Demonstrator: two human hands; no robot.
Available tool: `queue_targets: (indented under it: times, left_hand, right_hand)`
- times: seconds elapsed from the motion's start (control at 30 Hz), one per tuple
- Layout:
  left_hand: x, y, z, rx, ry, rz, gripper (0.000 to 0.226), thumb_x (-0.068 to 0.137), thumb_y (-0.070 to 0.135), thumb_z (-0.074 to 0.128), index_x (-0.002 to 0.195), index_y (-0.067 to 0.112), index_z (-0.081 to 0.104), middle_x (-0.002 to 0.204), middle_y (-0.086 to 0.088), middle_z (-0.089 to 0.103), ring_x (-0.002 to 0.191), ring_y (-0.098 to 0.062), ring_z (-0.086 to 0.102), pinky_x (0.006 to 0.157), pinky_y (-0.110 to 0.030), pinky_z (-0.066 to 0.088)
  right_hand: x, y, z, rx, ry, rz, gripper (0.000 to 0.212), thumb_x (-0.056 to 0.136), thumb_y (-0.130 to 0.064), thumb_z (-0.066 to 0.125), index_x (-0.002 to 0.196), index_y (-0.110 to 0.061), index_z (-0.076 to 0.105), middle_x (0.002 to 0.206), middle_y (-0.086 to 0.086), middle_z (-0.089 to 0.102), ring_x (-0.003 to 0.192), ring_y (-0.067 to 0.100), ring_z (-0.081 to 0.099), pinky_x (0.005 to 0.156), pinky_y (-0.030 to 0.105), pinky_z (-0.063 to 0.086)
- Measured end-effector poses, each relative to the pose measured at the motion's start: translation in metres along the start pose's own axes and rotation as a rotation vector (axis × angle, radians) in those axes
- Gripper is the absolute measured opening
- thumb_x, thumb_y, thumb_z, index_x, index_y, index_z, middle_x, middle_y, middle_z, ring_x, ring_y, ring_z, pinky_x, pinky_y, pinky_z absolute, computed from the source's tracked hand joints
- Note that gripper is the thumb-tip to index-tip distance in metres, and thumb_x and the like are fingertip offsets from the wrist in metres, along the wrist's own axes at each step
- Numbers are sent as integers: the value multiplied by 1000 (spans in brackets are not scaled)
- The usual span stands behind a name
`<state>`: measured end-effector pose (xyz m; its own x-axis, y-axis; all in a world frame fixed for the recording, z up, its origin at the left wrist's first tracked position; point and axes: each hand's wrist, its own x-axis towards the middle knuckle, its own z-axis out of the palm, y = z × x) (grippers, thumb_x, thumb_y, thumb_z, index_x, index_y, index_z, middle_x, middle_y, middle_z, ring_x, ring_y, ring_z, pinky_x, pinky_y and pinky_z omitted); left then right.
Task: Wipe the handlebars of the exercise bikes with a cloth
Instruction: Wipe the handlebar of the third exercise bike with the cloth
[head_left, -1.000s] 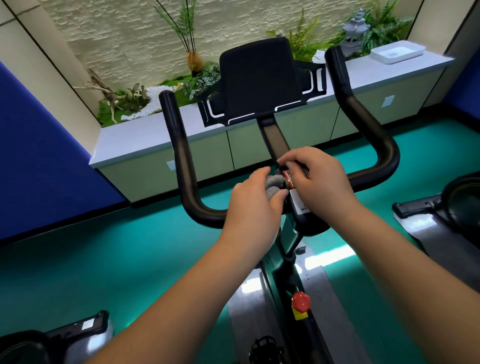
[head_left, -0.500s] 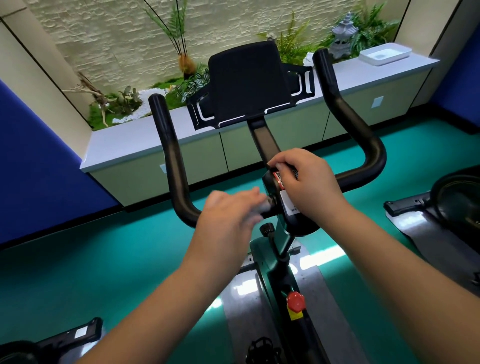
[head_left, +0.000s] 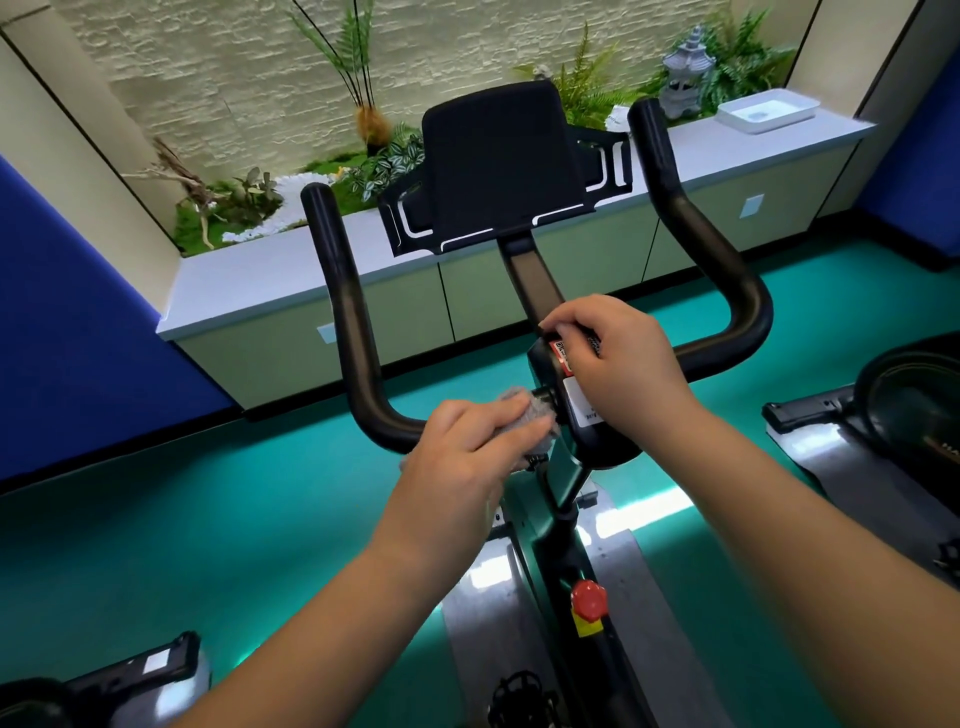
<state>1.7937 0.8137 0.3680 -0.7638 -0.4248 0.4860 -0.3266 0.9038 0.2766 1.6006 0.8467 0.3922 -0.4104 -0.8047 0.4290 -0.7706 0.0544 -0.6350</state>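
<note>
A black U-shaped handlebar of the exercise bike rises in front of me, with a black tablet holder at its centre. My left hand holds a grey cloth wrapped over the left part of the crossbar, close to the centre clamp. My right hand grips the centre clamp block, its fingers curled over the top by a red label. The right bar curves up, untouched.
A red knob sits on the bike frame below. Neighbouring bikes stand at the right and bottom left. Behind is a low cabinet counter with plants, a stone lantern and a white tray. The floor is teal.
My left hand slid left along the crossbar with the cloth, then back a little toward the clamp. My right hand stayed on the clamp block.
</note>
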Motion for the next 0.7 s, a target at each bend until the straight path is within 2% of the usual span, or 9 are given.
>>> queue_targets:
  times: [0.2, 0.37, 0.47, 0.53, 0.6, 0.67, 0.7]
  left_hand:
    - [-20, -25, -19, 51, -41, 47, 50, 75, 0, 75, 119, 23, 66, 131, 7, 57, 97, -21, 48, 71, -41, 50]
    - [-29, -38, -42, 97, 1, 25, 41, 75, 1, 75, 110, 21, 71, 121, 6, 64, 90, -22, 50, 76, -35, 50]
    - [-37, -44, -58, 80, 72, -48, 37, 72, 1, 76, 105, 18, 73, 114, 3, 67, 88, -23, 54, 84, -26, 43]
    - [-44, -45, -66, 3, 127, -171, 37, 74, 2, 74, 107, 18, 72, 112, 2, 67, 93, -17, 57, 87, -20, 41]
    - [-52, -43, -72, -100, 190, -379, 40, 76, 3, 74, 112, 21, 70, 106, 8, 64, 95, -6, 57, 85, -10, 39]
    - [-61, -40, -74, -200, 271, -599, 42, 75, 7, 75, 112, 26, 67, 101, 17, 64, 92, 4, 56, 82, -6, 38]
    - [-65, -39, -74, -269, 302, -701, 39, 76, 9, 75, 108, 30, 67, 99, 21, 65, 91, 6, 58, 81, -8, 40]
  right_hand:
    - [-1, -1, -2, -8, -24, 8, 20, 94, -12, 51, 100, -17, 70, 101, -5, 67, 98, 11, 59, 87, 23, 44]
    - [-2, -4, -3, -14, -41, 16, 21, 94, -11, 51, 100, -16, 70, 101, -5, 67, 98, 11, 59, 85, 19, 40]
    - [0, -7, -5, -48, -83, 34, 21, 95, -12, 50, 102, -16, 70, 102, -3, 66, 99, 13, 58, 84, 19, 39]
    - [1, -12, -6, -148, -113, 10, 23, 95, -10, 49, 104, -15, 69, 104, 1, 66, 100, 17, 58, 83, 21, 38]
    - [-1, -25, -3, -229, -100, -101, 24, 91, -2, 52, 104, -11, 70, 105, 5, 66, 103, 25, 57, 87, 29, 42]
    - [-10, -47, 5, -193, -110, -255, 25, 85, 5, 57, 102, -8, 71, 104, 7, 67, 103, 28, 58, 90, 33, 45]
    - [-15, -60, 11, -143, -135, -318, 26, 83, 8, 59, 101, -7, 71, 103, 7, 67, 101, 27, 59, 91, 32, 44]
